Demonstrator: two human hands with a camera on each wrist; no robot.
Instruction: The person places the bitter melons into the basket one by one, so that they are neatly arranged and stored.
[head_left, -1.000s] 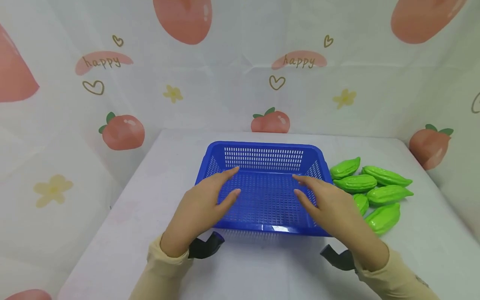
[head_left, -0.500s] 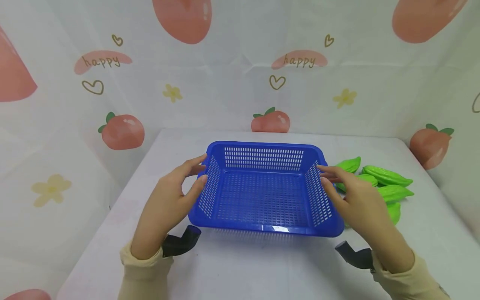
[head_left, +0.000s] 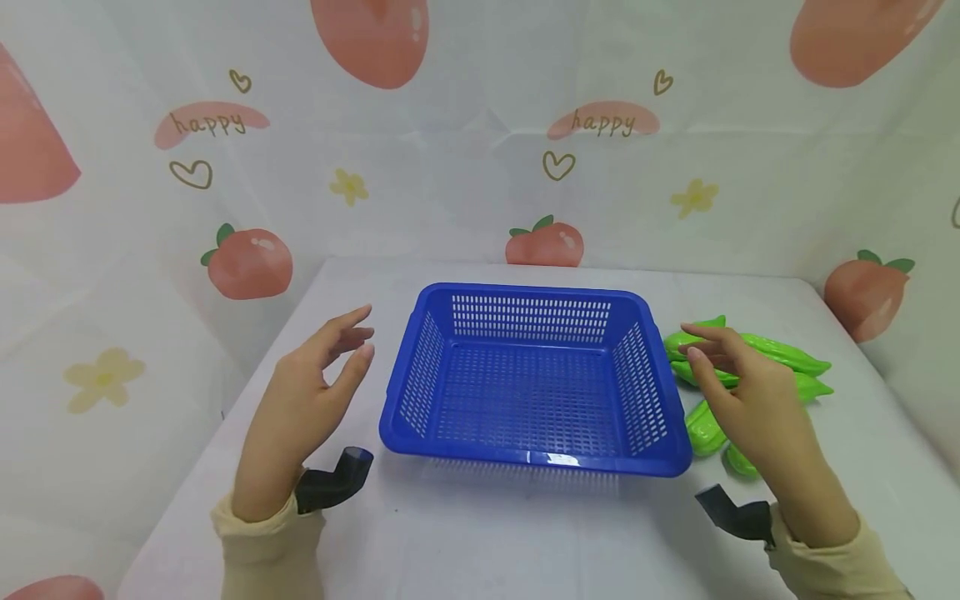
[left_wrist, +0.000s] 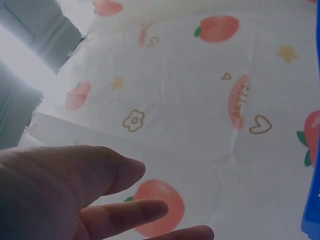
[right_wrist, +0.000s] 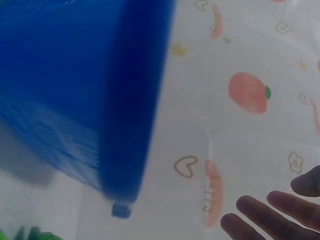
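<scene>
A blue plastic basket (head_left: 532, 457) with slotted walls stands upright on the table, with nothing inside it. Left of it, my left hand (head_left: 303, 396) hovers with relaxed, slightly bent fingers, apart from the rim. On the other side, my right hand (head_left: 761, 404) is held over several green, ridged, bitter-melon-like vegetables (head_left: 783, 354), covering part of them. Neither hand holds anything. The left wrist view shows the thumb and fingers of the left hand (left_wrist: 100, 195) spread apart; in the right wrist view the right hand's fingers (right_wrist: 270, 220) are extended, away from the blue basket (right_wrist: 65, 75).
A white cloth covers the table (head_left: 480, 542). Behind and beside it hangs a white curtain (head_left: 450, 192) printed with peaches, hearts and flowers. Black camera mounts sit on both wrists, the left mount (head_left: 333, 479) low beside the basket.
Both hands have moved outward from above the basket, the left hand leftward and the right hand rightward over the green vegetables. The basket stays in place.
</scene>
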